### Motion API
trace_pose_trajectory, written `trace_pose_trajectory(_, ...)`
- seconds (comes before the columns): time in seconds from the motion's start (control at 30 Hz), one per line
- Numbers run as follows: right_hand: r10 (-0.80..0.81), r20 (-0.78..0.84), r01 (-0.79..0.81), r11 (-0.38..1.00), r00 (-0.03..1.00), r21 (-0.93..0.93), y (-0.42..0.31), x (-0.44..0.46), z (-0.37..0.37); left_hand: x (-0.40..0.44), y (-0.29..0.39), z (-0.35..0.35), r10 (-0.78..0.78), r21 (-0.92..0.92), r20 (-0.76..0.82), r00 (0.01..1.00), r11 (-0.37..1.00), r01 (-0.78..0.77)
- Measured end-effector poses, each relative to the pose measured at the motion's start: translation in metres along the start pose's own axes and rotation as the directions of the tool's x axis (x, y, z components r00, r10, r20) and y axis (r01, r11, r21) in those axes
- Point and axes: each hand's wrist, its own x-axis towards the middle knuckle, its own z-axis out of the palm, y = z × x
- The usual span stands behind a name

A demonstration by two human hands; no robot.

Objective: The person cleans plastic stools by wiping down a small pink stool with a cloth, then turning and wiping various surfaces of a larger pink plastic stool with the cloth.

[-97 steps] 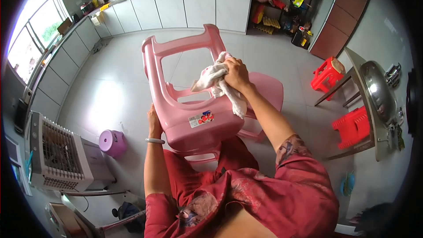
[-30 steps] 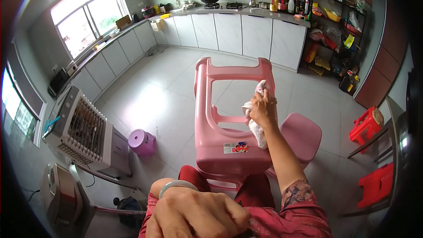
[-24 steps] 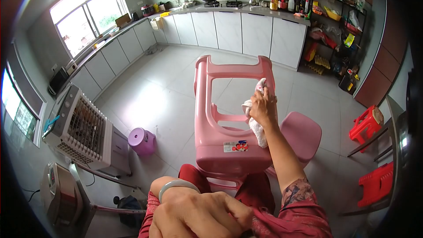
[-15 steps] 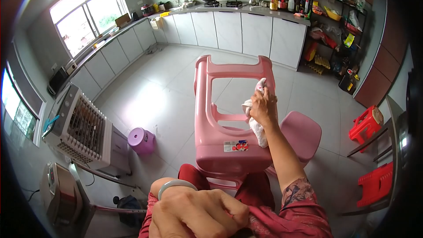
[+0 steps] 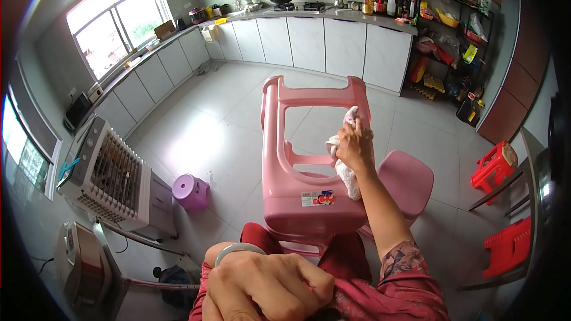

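In front of me a large pink plastic stool (image 5: 275, 154) lies on its side, with a printed sticker (image 5: 318, 198) on its near face. My right hand (image 5: 355, 142) is closed on a white cloth (image 5: 347, 178) and presses it to the stool's right leg. Part of the cloth hangs down over the stool's side. My left hand (image 5: 267, 285), a pale bangle (image 5: 239, 252) at its wrist, is curled up close to the camera; whatever its fingers may hold is hidden.
Another pink stool (image 5: 405, 184) stands just right of the first. A purple stool (image 5: 191, 191) and an air cooler (image 5: 110, 172) are to the left. Red stools (image 5: 493, 169) sit near a table at right. White cabinets (image 5: 306, 41) and a crowded rack (image 5: 449, 41) line the back.
The view has shifted very slightly. My right hand with the cloth stays at nearly the same spot on the stool's leg, and my left hand remains curled.
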Motion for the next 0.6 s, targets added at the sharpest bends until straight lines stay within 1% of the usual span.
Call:
trace_pose_trajectory(0.07, -0.006, -0.006, 0.006, 1.0, 1.0, 0.002, 0.001, 0.0, 0.003, 0.001, 0.001, 0.0, -0.079, -0.001, -0.003, 0.997, 0.997, 0.079)
trace_pose_trajectory(0.1, -0.01, -0.009, 0.01, 1.0, 1.0, 0.003, 0.002, 0.0, 0.004, 0.005, -0.003, -0.002, -0.044, 0.003, 0.011, 0.999, 0.999, 0.044)
trace_pose_trajectory(0.17, -0.012, -0.007, 0.012, 1.0, 1.0, 0.005, 0.002, 0.001, 0.005, 0.007, -0.004, -0.002, -0.023, 0.003, 0.017, 1.0, 1.0, 0.023)
trace_pose_trajectory(0.2, -0.01, -0.012, 0.01, 1.0, 1.0, 0.005, 0.001, 0.001, 0.005, 0.006, -0.004, -0.001, -0.037, 0.0, 0.009, 0.999, 0.999, 0.037)
trace_pose_trajectory(0.27, -0.002, -0.028, 0.002, 1.0, 1.0, 0.006, 0.0, 0.0, 0.005, 0.005, -0.015, 0.007, 0.158, 0.017, -0.073, 0.985, 0.987, -0.157)
trace_pose_trajectory(0.3, -0.002, -0.026, 0.002, 1.0, 1.0, 0.01, -0.001, 0.0, 0.005, 0.008, -0.04, 0.017, 0.359, 0.053, -0.138, 0.923, 0.933, -0.355)
trace_pose_trajectory(0.37, -0.007, -0.011, 0.007, 1.0, 1.0, 0.022, 0.0, 0.0, 0.006, 0.009, -0.045, 0.019, 0.427, 0.074, -0.145, 0.892, 0.904, -0.421)
trace_pose_trajectory(0.4, -0.012, 0.002, 0.012, 0.999, 1.0, 0.03, 0.001, 0.001, 0.006, 0.008, -0.03, 0.013, 0.301, 0.052, -0.092, 0.949, 0.953, -0.298)
trace_pose_trajectory(0.47, -0.015, -0.003, 0.015, 0.999, 1.0, 0.048, 0.002, 0.001, 0.008, 0.006, -0.019, 0.008, 0.156, 0.033, -0.025, 0.987, 0.987, -0.156)
trace_pose_trajectory(0.53, -0.014, -0.007, 0.014, 0.999, 1.0, 0.048, 0.002, 0.0, 0.008, 0.004, -0.016, 0.005, 0.115, 0.022, -0.005, 0.993, 0.993, -0.115)
trace_pose_trajectory(0.6, -0.009, -0.007, 0.009, 1.0, 1.0, 0.027, 0.001, 0.001, 0.006, 0.001, -0.009, 0.002, 0.042, 0.012, 0.0, 0.999, 0.999, -0.042)
